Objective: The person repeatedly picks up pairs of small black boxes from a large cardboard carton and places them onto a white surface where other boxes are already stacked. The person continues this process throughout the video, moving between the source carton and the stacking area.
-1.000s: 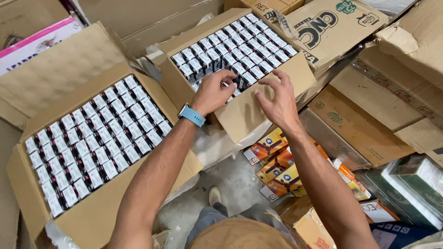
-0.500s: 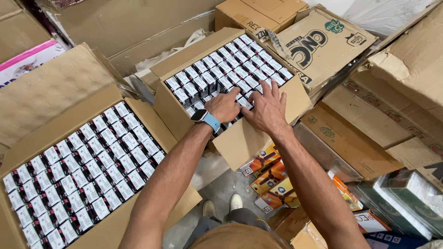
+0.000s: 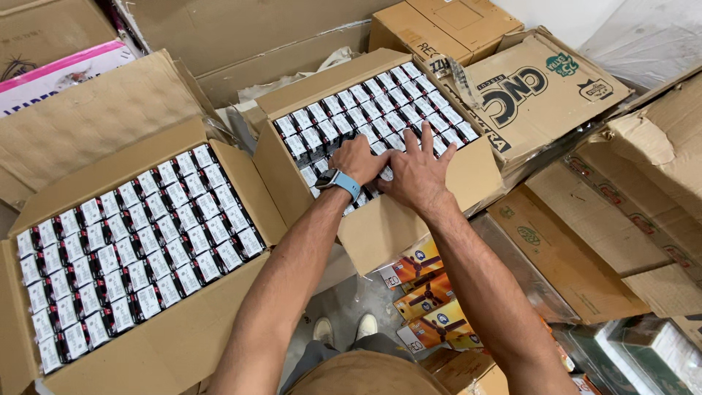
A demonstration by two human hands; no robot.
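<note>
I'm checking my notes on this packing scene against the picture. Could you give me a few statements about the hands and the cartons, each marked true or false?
1. Both hands rest on the small boxes in the far carton. True: the left hand and right hand lie on the near rows of small boxes.
2. The near carton on the left is empty. False: it is packed with rows of small packs.
3. The left wrist wears a watch with a blue band. True.
4. The right hand is clenched in a fist. False: its fingers are spread flat.
5. Orange boxes with fan pictures lie below the far carton. True.
</note>
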